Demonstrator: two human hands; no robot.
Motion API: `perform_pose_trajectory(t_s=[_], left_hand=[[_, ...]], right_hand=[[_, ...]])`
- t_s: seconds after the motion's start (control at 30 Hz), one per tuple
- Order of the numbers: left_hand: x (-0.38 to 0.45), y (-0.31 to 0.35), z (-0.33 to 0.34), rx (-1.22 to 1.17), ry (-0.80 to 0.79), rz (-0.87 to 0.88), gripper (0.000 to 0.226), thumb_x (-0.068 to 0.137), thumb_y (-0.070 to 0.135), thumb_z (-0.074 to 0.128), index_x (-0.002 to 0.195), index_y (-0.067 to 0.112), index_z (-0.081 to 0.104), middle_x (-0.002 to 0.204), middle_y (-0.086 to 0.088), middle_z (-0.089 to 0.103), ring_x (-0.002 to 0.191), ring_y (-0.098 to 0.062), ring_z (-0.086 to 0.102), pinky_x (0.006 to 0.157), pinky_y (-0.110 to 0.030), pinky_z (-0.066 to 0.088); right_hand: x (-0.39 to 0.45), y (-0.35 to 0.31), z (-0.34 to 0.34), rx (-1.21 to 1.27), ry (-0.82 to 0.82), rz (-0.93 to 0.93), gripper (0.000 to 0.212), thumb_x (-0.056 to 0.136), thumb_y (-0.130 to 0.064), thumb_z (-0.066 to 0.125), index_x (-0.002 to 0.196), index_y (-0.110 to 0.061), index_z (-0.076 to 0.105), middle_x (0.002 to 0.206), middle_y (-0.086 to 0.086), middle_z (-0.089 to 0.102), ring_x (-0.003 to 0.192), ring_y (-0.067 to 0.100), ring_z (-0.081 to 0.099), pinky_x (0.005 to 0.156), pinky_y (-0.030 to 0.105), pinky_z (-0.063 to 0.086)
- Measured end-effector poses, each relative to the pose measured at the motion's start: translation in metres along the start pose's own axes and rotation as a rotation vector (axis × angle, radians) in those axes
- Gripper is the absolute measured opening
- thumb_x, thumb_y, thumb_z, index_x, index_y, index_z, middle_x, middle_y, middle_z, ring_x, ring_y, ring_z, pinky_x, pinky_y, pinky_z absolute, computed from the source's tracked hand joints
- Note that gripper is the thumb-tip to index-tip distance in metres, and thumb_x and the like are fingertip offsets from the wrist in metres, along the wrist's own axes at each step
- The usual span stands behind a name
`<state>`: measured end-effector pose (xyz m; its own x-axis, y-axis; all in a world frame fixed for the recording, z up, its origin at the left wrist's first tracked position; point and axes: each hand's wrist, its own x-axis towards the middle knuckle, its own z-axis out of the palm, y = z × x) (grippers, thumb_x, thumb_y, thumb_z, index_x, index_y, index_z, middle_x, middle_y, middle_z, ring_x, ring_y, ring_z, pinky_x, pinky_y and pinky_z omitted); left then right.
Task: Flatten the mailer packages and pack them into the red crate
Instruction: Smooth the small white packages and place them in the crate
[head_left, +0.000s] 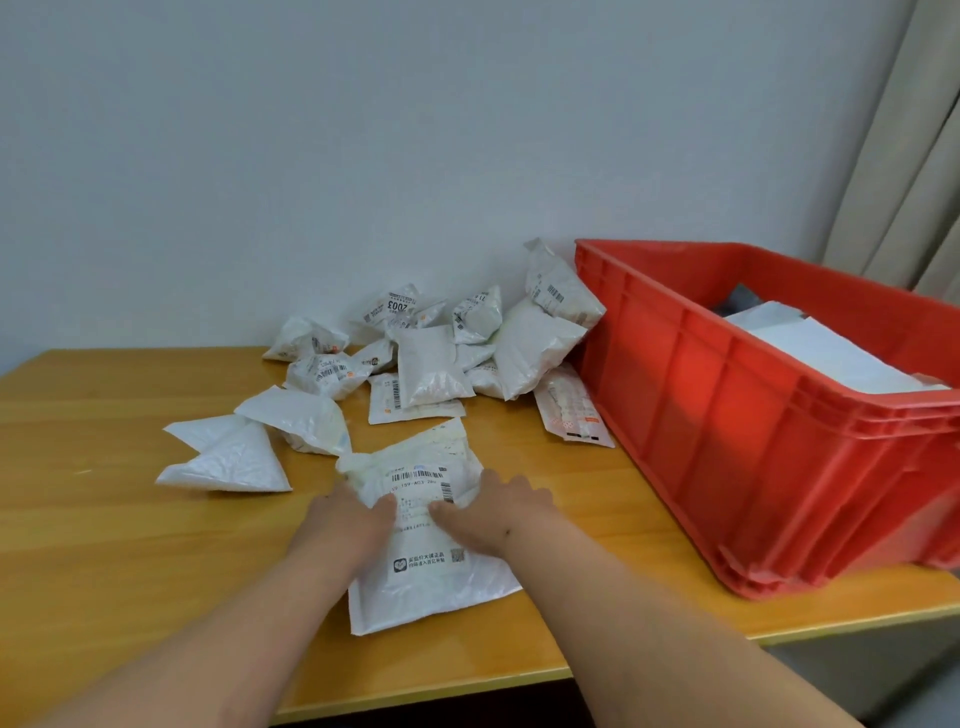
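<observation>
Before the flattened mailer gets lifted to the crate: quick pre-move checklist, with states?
1. Both hands on the mailer: ok, left hand and right hand press on it.
2. Mailer flat: not ok, its far left corner is bunched.
3. Space in the red crate: ok, flat white mailers sit below the rim.
4. Path to the crate: ok, bare table between.
5. Pile remaining: ok, many still crumpled.

Head view, close, facing forward-down over table (130, 519) toward wall (363, 156).
</observation>
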<state>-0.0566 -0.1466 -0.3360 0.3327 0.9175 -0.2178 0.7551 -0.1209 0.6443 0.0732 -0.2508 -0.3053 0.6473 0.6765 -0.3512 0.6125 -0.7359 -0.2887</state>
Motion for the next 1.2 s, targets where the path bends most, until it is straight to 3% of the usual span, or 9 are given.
perform_pose_trajectory(t_s=[0.23, 0.37, 0.47, 0.6, 0.67, 0.8, 0.97, 1.07, 1.2], left_hand=[[-0.011, 0.007, -0.011, -0.523, -0.196, -0.225, 0.05, 0.08, 0.02, 0.08, 0.123, 0.006, 0.058, 0.114, -0.015, 0.066, 0.103, -0.034, 0.063, 0.092, -0.049, 0.052], [-0.022, 0.023, -0.018, -0.684, -0.262, -0.23, 0.016, 0.09, 0.009, 0.068, 0.104, 0.002, 0.063, 0.103, -0.02, 0.071, 0.094, -0.038, 0.067, 0.087, -0.053, 0.054], [-0.026, 0.052, -0.027, -0.769, -0.147, -0.098, 0.014, 0.098, 0.008, 0.055, 0.11, 0.011, 0.059, 0.104, -0.012, 0.069, 0.092, -0.034, 0.067, 0.082, -0.051, 0.055], [-0.032, 0.103, -0.044, -0.814, 0.004, 0.096, 0.045, 0.093, 0.017, 0.046, 0.135, 0.031, 0.048, 0.133, -0.001, 0.057, 0.114, -0.027, 0.056, 0.091, -0.044, 0.05], [-0.047, 0.135, -0.052, -0.81, 0.085, 0.186, 0.06, 0.095, 0.01, 0.038, 0.15, 0.033, 0.032, 0.145, 0.002, 0.045, 0.118, -0.025, 0.05, 0.082, -0.032, 0.043], [-0.067, 0.197, -0.056, -0.841, 0.214, 0.394, 0.072, 0.099, 0.008, 0.034, 0.155, 0.039, 0.001, 0.155, 0.006, 0.031, 0.121, -0.019, 0.048, 0.084, -0.03, 0.04], [-0.09, 0.273, -0.026, -0.802, 0.265, 0.68, 0.04, 0.099, 0.01, 0.042, 0.126, 0.038, 0.031, 0.119, 0.007, 0.05, 0.09, -0.014, 0.06, 0.061, -0.03, 0.054], [-0.099, 0.317, 0.0, -0.683, 0.165, 0.837, 0.042, 0.094, 0.004, 0.046, 0.123, 0.035, 0.041, 0.131, 0.0, 0.049, 0.109, -0.021, 0.058, 0.082, -0.034, 0.057], [-0.114, 0.358, 0.034, -0.399, -0.001, 0.959, 0.068, 0.086, -0.006, 0.049, 0.144, 0.027, 0.04, 0.147, -0.002, 0.04, 0.132, -0.018, 0.043, 0.106, -0.025, 0.039]], right_hand=[[-0.009, 0.009, -0.017, 0.236, -0.104, 0.052, 0.081, 0.083, -0.049, 0.071, 0.146, -0.013, 0.036, 0.137, 0.007, 0.049, 0.109, 0.022, 0.054, 0.077, 0.031, 0.044], [-0.013, 0.012, -0.033, 0.335, -0.046, -0.003, 0.072, 0.086, -0.038, 0.07, 0.144, -0.015, 0.037, 0.126, 0.003, 0.056, 0.093, 0.018, 0.05, 0.073, 0.028, 0.048], [-0.016, 0.01, -0.053, 0.321, 0.096, -0.068, 0.058, 0.086, -0.037, 0.063, 0.137, -0.017, 0.044, 0.107, -0.001, 0.055, 0.099, 0.022, 0.056, 0.089, 0.036, 0.052], [-0.027, 0.003, -0.1, 0.24, 0.359, -0.161, 0.061, 0.089, -0.033, 0.053, 0.144, -0.019, 0.033, 0.14, 0.014, 0.043, 0.131, 0.037, 0.039, 0.109, 0.048, 0.032], [-0.031, 0.0, -0.129, 0.252, 0.477, -0.211, 0.064, 0.091, -0.031, 0.052, 0.149, -0.021, 0.027, 0.145, 0.015, 0.038, 0.136, 0.038, 0.033, 0.11, 0.051, 0.025], [-0.04, 0.017, -0.185, 0.325, 0.734, -0.303, 0.067, 0.093, -0.029, 0.052, 0.152, -0.028, 0.021, 0.144, 0.014, 0.038, 0.135, 0.036, 0.032, 0.109, 0.051, 0.024], [-0.043, 0.082, -0.239, 0.361, 0.96, -0.263, 0.064, 0.095, -0.027, 0.052, 0.152, -0.033, 0.023, 0.136, 0.011, 0.044, 0.128, 0.034, 0.039, 0.101, 0.047, 0.031], [-0.042, 0.129, -0.26, 0.391, 1.075, -0.143, 0.057, 0.096, -0.028, 0.051, 0.149, -0.034, 0.031, 0.137, 0.012, 0.044, 0.127, 0.034, 0.039, 0.102, 0.044, 0.031], [-0.04, 0.19, -0.274, 0.388, 1.094, 0.052, 0.051, 0.099, -0.032, 0.049, 0.148, -0.032, 0.036, 0.141, 0.012, 0.042, 0.131, 0.035, 0.037, 0.106, 0.045, 0.028]])
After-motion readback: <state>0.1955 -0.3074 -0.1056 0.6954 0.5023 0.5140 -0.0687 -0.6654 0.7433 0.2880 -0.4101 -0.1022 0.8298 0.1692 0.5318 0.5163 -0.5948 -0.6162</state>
